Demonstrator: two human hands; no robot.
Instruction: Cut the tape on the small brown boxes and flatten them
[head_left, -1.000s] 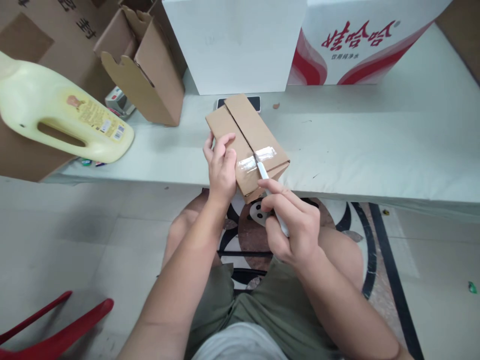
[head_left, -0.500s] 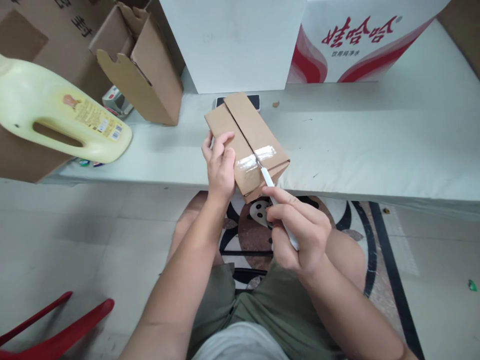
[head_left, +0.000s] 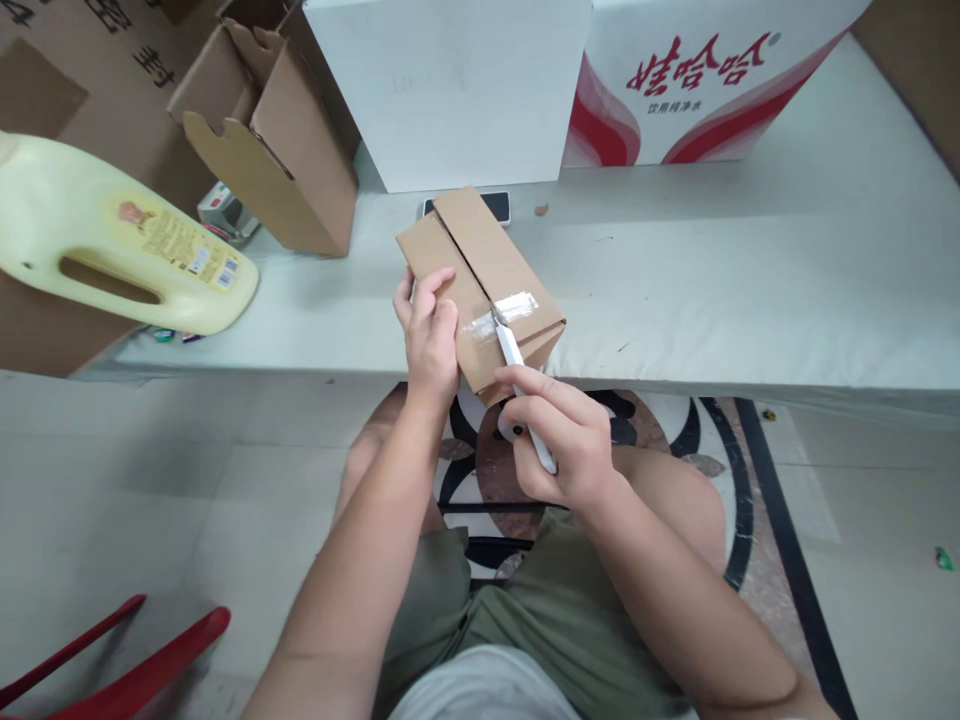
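Observation:
A small brown cardboard box (head_left: 499, 265) is tilted over the front edge of the table, a slit running between its top flaps. Clear tape (head_left: 517, 306) crosses that slit near the box's near end. My left hand (head_left: 431, 340) grips the box by its left side, thumb and a finger on the flap. In my right hand (head_left: 562, 430) is a white-handled utility knife (head_left: 510, 345), fingers closed around the handle. Its blade tip touches the slit at the tape. Part of a phone (head_left: 495, 207) shows behind the box.
On the table (head_left: 712, 290), a yellow jug-shaped bottle (head_left: 97, 210) and an open cardboard box (head_left: 300, 150) stand at left. A white box (head_left: 450, 90) and a red-and-white carton (head_left: 690, 90) line the back. Red chair-like legs (head_left: 165, 660) show at lower left.
The knife in my right hand has moved left and slightly up along the slit, across the tape. The view has shifted slightly, and my left hand keeps its hold on the box.

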